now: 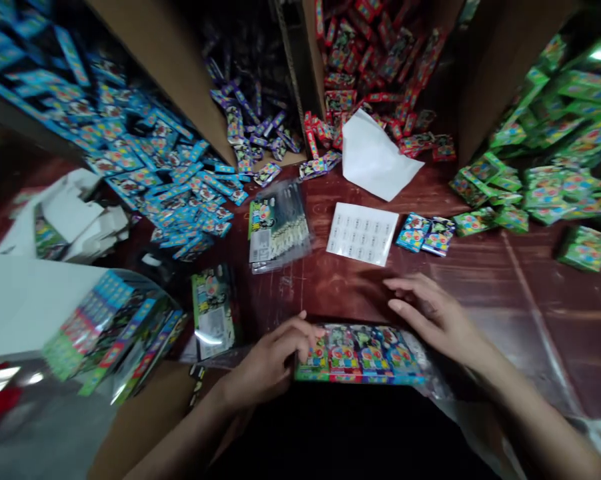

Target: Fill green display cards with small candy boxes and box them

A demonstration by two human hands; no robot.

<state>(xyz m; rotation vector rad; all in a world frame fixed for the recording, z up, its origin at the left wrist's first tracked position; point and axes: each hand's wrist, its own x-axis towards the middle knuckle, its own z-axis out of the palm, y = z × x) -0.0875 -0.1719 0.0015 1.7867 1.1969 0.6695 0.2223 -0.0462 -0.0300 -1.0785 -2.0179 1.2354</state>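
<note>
A clear plastic bag holding a row of small candy-like packets (360, 353), green, red, purple and blue, lies at the table's front edge against my body. My left hand (285, 347) grips its left end, fingers curled over the top. Above the bag's right end hovers my right hand (437, 320), thumb and fingers apart with nothing between them. Just beyond the hands is a sheet of round clear stickers (363, 233). Beside that sheet sit a blue packet (413, 232) and a purple packet (439, 236).
Cardboard dividers (167, 73) separate heaps of blue packets (145, 153), purple packets (250, 123), red packets (380, 60) and green packets (570, 133). Printed plastic bags (277, 227) are stacked left of the stickers. Filled bags (115, 327) stand at left. A white paper (375, 157) lies at the back.
</note>
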